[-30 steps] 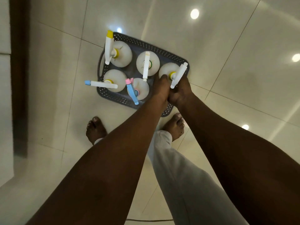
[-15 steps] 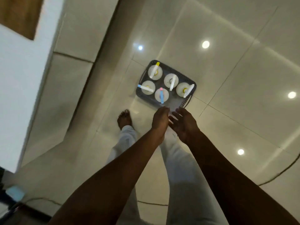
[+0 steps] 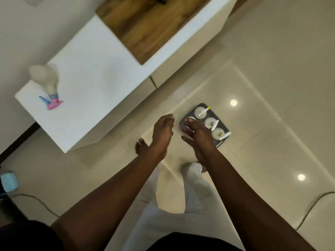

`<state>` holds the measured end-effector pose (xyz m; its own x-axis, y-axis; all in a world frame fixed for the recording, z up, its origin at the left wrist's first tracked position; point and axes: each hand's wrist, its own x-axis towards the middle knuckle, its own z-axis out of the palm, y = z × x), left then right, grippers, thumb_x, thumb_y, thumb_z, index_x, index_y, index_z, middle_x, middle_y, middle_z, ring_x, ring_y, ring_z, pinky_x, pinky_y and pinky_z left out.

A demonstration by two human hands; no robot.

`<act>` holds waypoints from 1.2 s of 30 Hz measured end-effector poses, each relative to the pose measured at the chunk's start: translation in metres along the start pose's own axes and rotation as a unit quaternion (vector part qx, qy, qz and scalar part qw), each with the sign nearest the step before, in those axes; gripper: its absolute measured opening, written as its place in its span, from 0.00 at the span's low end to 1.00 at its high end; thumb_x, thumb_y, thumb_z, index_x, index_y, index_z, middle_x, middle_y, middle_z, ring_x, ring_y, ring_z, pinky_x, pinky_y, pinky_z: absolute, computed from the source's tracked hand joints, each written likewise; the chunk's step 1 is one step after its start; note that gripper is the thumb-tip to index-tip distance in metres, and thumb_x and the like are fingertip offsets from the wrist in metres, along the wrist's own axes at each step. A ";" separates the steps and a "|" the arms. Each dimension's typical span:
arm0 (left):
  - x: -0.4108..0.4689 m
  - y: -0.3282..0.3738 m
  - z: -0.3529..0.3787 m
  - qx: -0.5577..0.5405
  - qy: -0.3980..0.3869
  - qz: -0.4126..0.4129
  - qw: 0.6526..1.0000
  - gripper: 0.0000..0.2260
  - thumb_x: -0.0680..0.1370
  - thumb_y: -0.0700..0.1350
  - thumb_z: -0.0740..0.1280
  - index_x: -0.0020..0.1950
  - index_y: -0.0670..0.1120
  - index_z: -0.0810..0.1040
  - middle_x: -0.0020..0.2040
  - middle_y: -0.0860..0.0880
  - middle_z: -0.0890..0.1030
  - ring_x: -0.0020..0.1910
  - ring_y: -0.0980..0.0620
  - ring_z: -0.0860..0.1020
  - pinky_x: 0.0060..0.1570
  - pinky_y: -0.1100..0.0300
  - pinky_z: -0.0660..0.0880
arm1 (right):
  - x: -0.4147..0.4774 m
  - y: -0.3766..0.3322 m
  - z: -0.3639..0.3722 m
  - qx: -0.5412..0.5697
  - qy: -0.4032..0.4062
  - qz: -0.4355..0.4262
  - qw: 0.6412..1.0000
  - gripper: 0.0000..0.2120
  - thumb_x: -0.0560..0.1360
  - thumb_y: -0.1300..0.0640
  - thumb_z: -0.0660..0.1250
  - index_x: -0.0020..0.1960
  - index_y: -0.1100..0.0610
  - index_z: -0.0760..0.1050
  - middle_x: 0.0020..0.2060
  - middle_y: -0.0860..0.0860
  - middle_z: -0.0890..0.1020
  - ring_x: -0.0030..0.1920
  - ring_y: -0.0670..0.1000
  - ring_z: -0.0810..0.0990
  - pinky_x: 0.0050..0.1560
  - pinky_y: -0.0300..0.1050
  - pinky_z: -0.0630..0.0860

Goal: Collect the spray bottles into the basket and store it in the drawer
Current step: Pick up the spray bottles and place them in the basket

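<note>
Both hands are empty as I look down: my left hand (image 3: 161,132) hangs with its fingers loosely curled together, and my right hand (image 3: 198,136) is spread open, palm turned inward, fingers apart, in front of the basket's near end without touching it. Glossy cream floor tiles (image 3: 272,78) fill the room below me, throwing back round ceiling-light spots, with thin dark grout lines between them. On that floor sits the basket (image 3: 224,128), dark grey perforated plastic with rounded corners, holding upright white spray bottles (image 3: 210,122) with white trigger heads; my right hand hides part of them. To the left stands a white table (image 3: 94,84) with a smooth matte top and an inset wood-grain panel (image 3: 154,28). One more spray bottle (image 3: 47,78), pale with a pink and blue nozzle, stands near the table's corner, well apart from the basket. Both forearms reach forward, bare, over light trousers and bare feet.
</note>
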<state>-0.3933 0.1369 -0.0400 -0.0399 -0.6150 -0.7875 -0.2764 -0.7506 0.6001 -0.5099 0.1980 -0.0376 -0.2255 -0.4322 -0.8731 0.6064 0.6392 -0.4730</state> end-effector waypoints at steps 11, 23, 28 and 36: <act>0.005 0.067 -0.210 -0.111 0.101 0.027 0.988 0.09 0.82 0.48 0.65 0.60 0.52 0.81 0.54 0.51 0.82 0.54 0.50 0.80 0.61 0.46 0.79 | -0.034 -0.041 0.171 -0.077 -0.041 -0.061 0.994 0.07 0.84 0.55 0.67 0.61 0.50 0.81 0.67 0.55 0.83 0.68 0.58 0.82 0.65 0.56 0.80; 0.027 0.084 -0.349 -0.234 0.234 0.002 0.944 0.11 0.82 0.45 0.67 0.63 0.50 0.81 0.51 0.51 0.81 0.52 0.51 0.78 0.52 0.54 0.77 | -0.011 -0.073 0.297 -0.335 -0.138 -0.113 0.925 0.17 0.83 0.52 0.69 0.71 0.53 0.79 0.63 0.49 0.83 0.66 0.53 0.82 0.62 0.53 0.83; 0.060 0.085 -0.391 -0.250 0.290 -0.002 0.924 0.08 0.82 0.48 0.67 0.61 0.54 0.80 0.53 0.55 0.82 0.54 0.52 0.80 0.59 0.51 0.79 | 0.027 -0.088 0.361 -0.482 -0.212 -0.186 0.829 0.20 0.83 0.50 0.69 0.74 0.49 0.76 0.72 0.44 0.79 0.69 0.50 0.80 0.69 0.52 0.78; 0.129 0.083 -0.429 -0.313 0.318 -0.001 0.895 0.08 0.83 0.49 0.66 0.54 0.62 0.83 0.49 0.56 0.80 0.48 0.55 0.76 0.54 0.53 0.77 | 0.099 -0.093 0.488 -0.682 -0.333 -0.340 0.555 0.26 0.83 0.47 0.68 0.79 0.50 0.70 0.79 0.48 0.71 0.77 0.52 0.71 0.75 0.55 0.72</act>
<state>-0.0097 -0.1081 -0.0321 0.5694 -0.4766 -0.6698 0.3244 -0.6184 0.7158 -0.2163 -0.2143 -0.0228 0.5584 -0.7183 -0.4151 -0.6905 -0.1252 -0.7124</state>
